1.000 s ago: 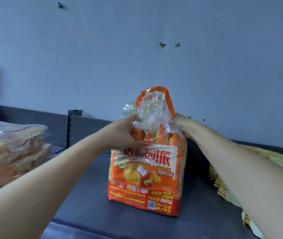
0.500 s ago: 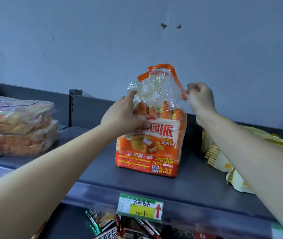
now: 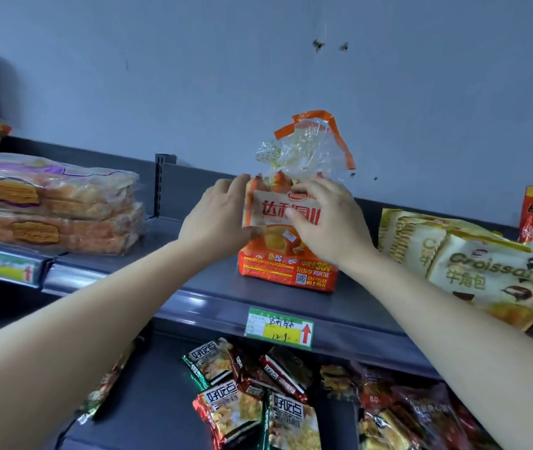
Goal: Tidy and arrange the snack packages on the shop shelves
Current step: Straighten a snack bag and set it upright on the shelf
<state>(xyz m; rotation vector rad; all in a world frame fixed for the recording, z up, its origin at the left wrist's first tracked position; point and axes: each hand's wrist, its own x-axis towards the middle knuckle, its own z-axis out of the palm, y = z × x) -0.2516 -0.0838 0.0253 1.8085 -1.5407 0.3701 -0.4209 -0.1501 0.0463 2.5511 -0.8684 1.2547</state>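
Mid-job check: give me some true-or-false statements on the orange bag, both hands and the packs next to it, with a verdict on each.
1. The orange snack bag stands upright on the upper shelf. True.
2. Only one hand touches the bag. False: the left hand grips its left edge and the right hand rests on its front.
3. The croissant packs lie to the right of the bag. True.
4. The bread packs are piled on top of the bag. False: they are stacked on each other well to its left, apart from it.
5. A green and yellow price label sits on the shelf edge below the bag. True.
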